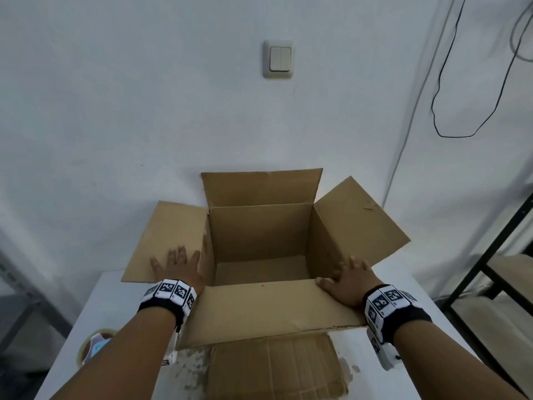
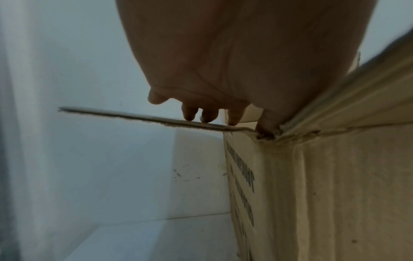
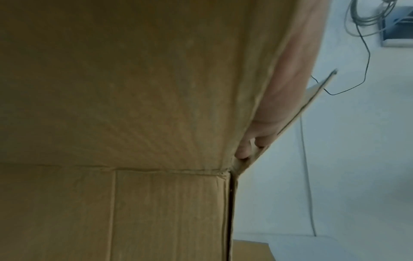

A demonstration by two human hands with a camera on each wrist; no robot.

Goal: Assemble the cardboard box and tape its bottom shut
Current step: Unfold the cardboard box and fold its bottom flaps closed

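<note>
Fingers (image 1: 179, 253) of the left hand (image 1: 177, 265) spread and nearly straight, pressing flat on the left flap (image 1: 164, 235) of the cardboard box (image 1: 261, 235), lower left of centre in the head view. Left wrist view: fingertips (image 2: 190, 114) touch the flap's top face, flap (image 2: 143, 119) seen edge-on, running roughly level out from the box corner.

Right hand (image 1: 347, 280) — fingers also spread, laid on the base of the right flap (image 1: 360, 223) at the box's near right corner, thumb at the edge of the near flap (image 1: 268, 307). Right wrist view shows fingers (image 3: 244, 150) wedged between near flap and right flap; how far they bend cannot be told.

Box stands upright at frame centre on a white table (image 1: 98, 307), mouth open upward, all 4 top flaps splayed outward, far flap (image 1: 261, 186) standing against the wall (image 1: 144, 111). Inside floor appears closed. Printed text on the box's outer left side, left wrist view, too blurred to read.

Flat cardboard sheet (image 1: 277, 368) lies on the table just below the box. Tape roll (image 1: 95, 346) at lower left table edge, partly behind the left forearm. Light switch (image 1: 279, 59) upper centre; black cable (image 1: 473, 96) loops down upper right. Dark metal frame (image 1: 473, 284) at right edge.
</note>
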